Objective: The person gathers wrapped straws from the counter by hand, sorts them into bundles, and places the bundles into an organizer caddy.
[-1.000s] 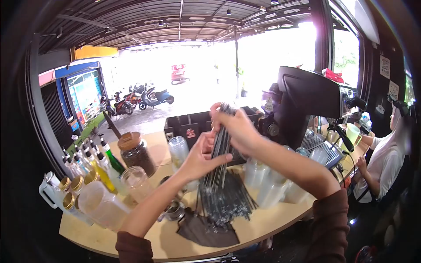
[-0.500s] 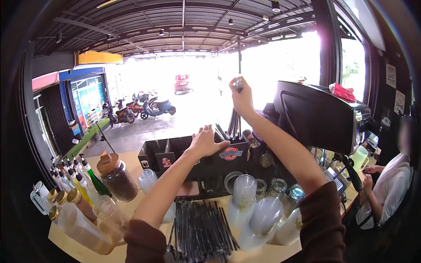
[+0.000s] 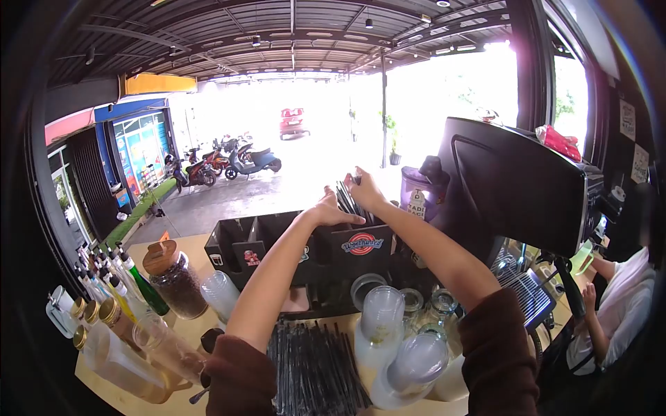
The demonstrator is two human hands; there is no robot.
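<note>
A bundle of thin black straws (image 3: 345,197) stands upright in the right part of a black counter organizer (image 3: 316,244) with a round red-and-blue logo. My right hand (image 3: 368,193) is closed around the upper ends of these straws. Against their left side rests my left hand (image 3: 325,210), with its fingers pointing up and its thumb stretched across the front, over the organizer's rim. Many more black wrapped straws (image 3: 316,371) lie in a pile on the counter between my forearms.
Stacked plastic cups (image 3: 381,319) stand right of the pile. At left are a wood-lidded jar of dark beans (image 3: 179,284), pump bottles (image 3: 142,281) and clear jugs (image 3: 118,353). A large black machine (image 3: 513,187) fills the right, with a person (image 3: 617,305) beyond it.
My right hand has come down from high above the organizer to the straws' upper ends. My left hand has shifted from the organizer's top to the straws' side, fingers now raised.
</note>
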